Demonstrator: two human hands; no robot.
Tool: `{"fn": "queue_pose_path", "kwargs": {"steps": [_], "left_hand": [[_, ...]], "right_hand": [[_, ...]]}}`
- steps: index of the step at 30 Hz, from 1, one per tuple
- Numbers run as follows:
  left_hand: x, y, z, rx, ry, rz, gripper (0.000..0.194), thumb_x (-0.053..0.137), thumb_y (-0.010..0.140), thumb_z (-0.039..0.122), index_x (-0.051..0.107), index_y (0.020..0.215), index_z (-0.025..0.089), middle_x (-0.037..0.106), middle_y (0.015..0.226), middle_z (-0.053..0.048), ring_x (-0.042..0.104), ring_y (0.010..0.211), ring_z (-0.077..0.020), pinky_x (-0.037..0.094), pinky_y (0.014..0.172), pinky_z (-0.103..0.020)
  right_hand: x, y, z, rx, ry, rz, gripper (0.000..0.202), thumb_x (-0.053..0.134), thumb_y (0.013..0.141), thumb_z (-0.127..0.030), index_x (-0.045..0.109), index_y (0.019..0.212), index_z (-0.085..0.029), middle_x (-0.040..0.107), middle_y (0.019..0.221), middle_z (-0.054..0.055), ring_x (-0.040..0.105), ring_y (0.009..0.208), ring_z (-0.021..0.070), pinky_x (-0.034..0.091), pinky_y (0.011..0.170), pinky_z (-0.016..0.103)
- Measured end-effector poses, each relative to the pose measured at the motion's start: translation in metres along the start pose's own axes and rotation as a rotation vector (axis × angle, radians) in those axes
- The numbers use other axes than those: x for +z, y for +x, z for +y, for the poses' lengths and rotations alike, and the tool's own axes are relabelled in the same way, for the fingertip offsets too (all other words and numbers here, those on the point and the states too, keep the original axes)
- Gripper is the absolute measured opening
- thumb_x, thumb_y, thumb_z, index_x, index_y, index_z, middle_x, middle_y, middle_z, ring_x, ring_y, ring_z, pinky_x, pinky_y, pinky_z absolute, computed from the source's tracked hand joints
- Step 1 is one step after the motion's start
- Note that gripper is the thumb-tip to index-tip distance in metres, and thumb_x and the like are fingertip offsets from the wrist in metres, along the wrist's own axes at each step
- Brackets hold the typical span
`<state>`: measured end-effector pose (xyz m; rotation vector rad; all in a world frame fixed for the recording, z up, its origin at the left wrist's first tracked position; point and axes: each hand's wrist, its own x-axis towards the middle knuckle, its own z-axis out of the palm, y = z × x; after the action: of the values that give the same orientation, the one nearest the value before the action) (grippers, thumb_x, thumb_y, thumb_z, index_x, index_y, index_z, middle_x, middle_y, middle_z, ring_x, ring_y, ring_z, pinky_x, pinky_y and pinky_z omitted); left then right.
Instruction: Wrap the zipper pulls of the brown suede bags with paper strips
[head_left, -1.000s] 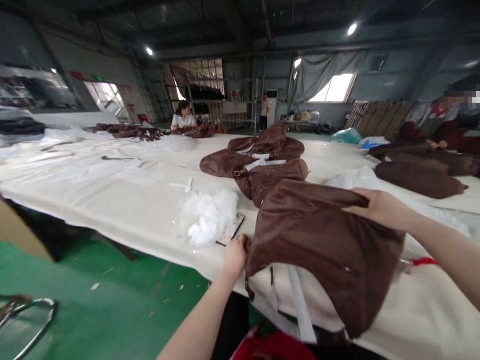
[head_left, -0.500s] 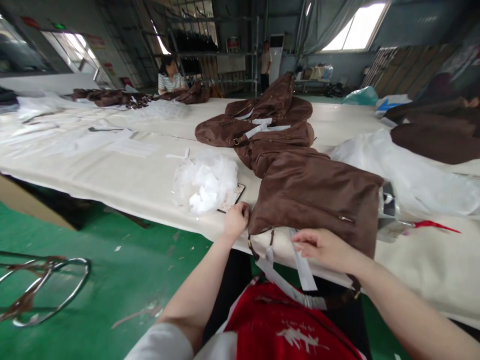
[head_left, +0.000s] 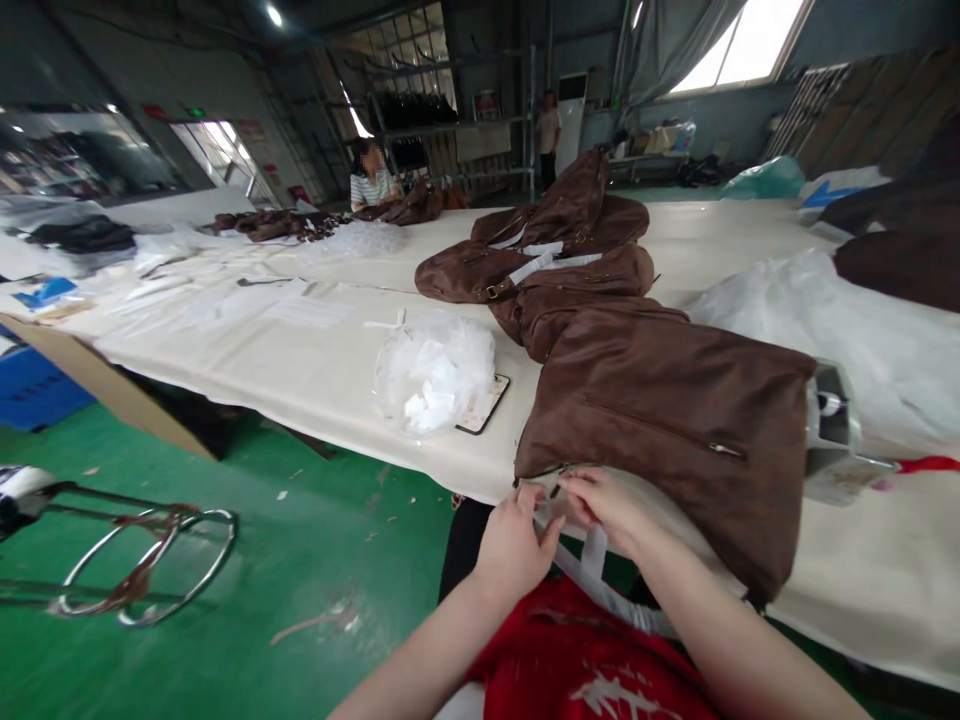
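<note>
A brown bag with a zipped pocket lies at the table's front edge, its pale lining showing along the near side. My left hand is at the bag's near left corner, thumb and fingers curled near the opening; what lies between them is too small to make out. Close beside it, my right hand pinches at the bag's edge by a small dark piece, perhaps the zip end. A strap wrapped in white paper hangs below both hands, over my red apron.
More brown bags lie behind. Left of the bag are a clear plastic bag of white scraps and a phone. Plastic sheeting lies right. A person sits across the table; another stands farther back.
My left hand has moved right to the bag's corner, and my right hand has come left beside it. The bag's near edge now shows its lining. The view has shifted left.
</note>
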<state>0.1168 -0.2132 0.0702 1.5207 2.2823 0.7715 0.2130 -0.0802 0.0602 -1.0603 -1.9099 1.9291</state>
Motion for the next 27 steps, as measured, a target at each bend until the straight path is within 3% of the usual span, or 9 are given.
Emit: {"fn": "queue_pose_path", "kwargs": {"steps": [2, 5, 11, 14, 17, 19, 21, 24, 27], "left_hand": [[0.004, 0.005, -0.002, -0.094, 0.140, -0.087, 0.042, 0.059, 0.082, 0.040, 0.054, 0.115, 0.016, 0.068, 0.096, -0.012, 0.066, 0.087, -0.0277, 0.050, 0.076, -0.037], [0.013, 0.017, -0.003, -0.173, 0.279, -0.184, 0.034, 0.060, 0.080, 0.038, 0.062, 0.103, 0.013, 0.069, 0.087, -0.016, 0.067, 0.082, -0.0304, 0.049, 0.070, -0.037], [0.026, 0.023, 0.001, -0.121, 0.207, -0.146, 0.023, 0.046, 0.087, 0.029, 0.066, 0.086, 0.017, 0.070, 0.082, -0.012, 0.066, 0.078, -0.0240, 0.047, 0.070, -0.033], [0.023, 0.020, 0.005, -0.065, -0.223, -0.083, 0.022, 0.049, 0.085, 0.031, 0.063, 0.072, 0.019, 0.066, 0.075, -0.005, 0.062, 0.074, -0.0174, 0.046, 0.069, -0.027], [0.008, 0.023, 0.011, -0.139, -0.865, -0.076, 0.025, 0.053, 0.081, 0.039, 0.059, 0.071, 0.017, 0.062, 0.076, -0.003, 0.058, 0.073, -0.0143, 0.046, 0.068, -0.025], [-0.007, 0.028, 0.011, -0.320, -1.196, -0.239, 0.025, 0.053, 0.080, 0.041, 0.056, 0.076, 0.017, 0.058, 0.070, -0.001, 0.053, 0.059, -0.0105, 0.043, 0.055, -0.022], [-0.023, 0.033, 0.007, -0.493, -1.362, -0.468, 0.023, 0.052, 0.080, 0.039, 0.055, 0.079, 0.016, 0.049, 0.056, 0.004, 0.038, 0.039, -0.0057, 0.028, 0.038, -0.018], [-0.040, 0.034, -0.004, -0.565, -1.314, -0.671, 0.025, 0.053, 0.082, 0.040, 0.057, 0.083, 0.015, 0.040, 0.045, 0.008, 0.019, 0.029, -0.0031, 0.008, 0.032, -0.019], [-0.042, 0.028, -0.015, -0.500, -1.118, -0.679, 0.040, 0.052, 0.084, 0.051, 0.062, 0.091, 0.012, 0.051, 0.047, 0.004, 0.027, 0.028, -0.0040, 0.011, 0.031, -0.020]], "right_hand": [[-0.003, -0.003, -0.007, -0.023, 0.030, -0.012, 0.033, 0.052, 0.077, -0.041, 0.042, 0.052, -0.022, 0.042, 0.041, -0.006, 0.038, 0.036, 0.0091, 0.028, 0.038, 0.023], [-0.006, -0.008, -0.007, -0.010, 0.032, -0.009, 0.026, 0.054, 0.077, -0.040, 0.048, 0.059, -0.022, 0.044, 0.042, -0.007, 0.040, 0.037, 0.0096, 0.029, 0.039, 0.022], [-0.013, -0.011, 0.013, 0.007, -0.089, 0.064, 0.013, 0.059, 0.075, -0.036, 0.058, 0.075, -0.023, 0.058, 0.055, -0.004, 0.055, 0.046, 0.0137, 0.041, 0.046, 0.025], [-0.017, -0.015, 0.014, 0.023, -0.048, 0.051, 0.025, 0.058, 0.079, -0.046, 0.059, 0.071, -0.023, 0.057, 0.054, -0.003, 0.054, 0.046, 0.0141, 0.040, 0.045, 0.025], [-0.016, -0.017, 0.004, 0.077, 0.253, -0.040, 0.039, 0.056, 0.082, -0.055, 0.058, 0.067, -0.020, 0.046, 0.049, -0.004, 0.041, 0.040, 0.0094, 0.027, 0.037, 0.021], [-0.014, -0.016, -0.004, 0.141, 0.508, -0.101, 0.035, 0.061, 0.082, -0.050, 0.061, 0.073, -0.017, 0.042, 0.051, -0.005, 0.034, 0.040, 0.0063, 0.022, 0.035, 0.018], [-0.008, -0.013, -0.009, 0.258, 0.714, -0.145, 0.027, 0.066, 0.082, -0.041, 0.063, 0.081, -0.014, 0.040, 0.053, -0.007, 0.030, 0.040, 0.0041, 0.021, 0.033, 0.015], [0.003, -0.006, -0.006, 0.400, 0.876, -0.192, 0.022, 0.068, 0.082, -0.035, 0.061, 0.079, -0.014, 0.040, 0.053, -0.007, 0.026, 0.038, 0.0016, 0.019, 0.031, 0.011], [0.014, -0.002, 0.006, 0.346, 0.886, -0.126, 0.024, 0.075, 0.076, -0.034, 0.061, 0.080, -0.015, 0.042, 0.053, -0.007, 0.028, 0.039, 0.0010, 0.018, 0.031, 0.010]]}}
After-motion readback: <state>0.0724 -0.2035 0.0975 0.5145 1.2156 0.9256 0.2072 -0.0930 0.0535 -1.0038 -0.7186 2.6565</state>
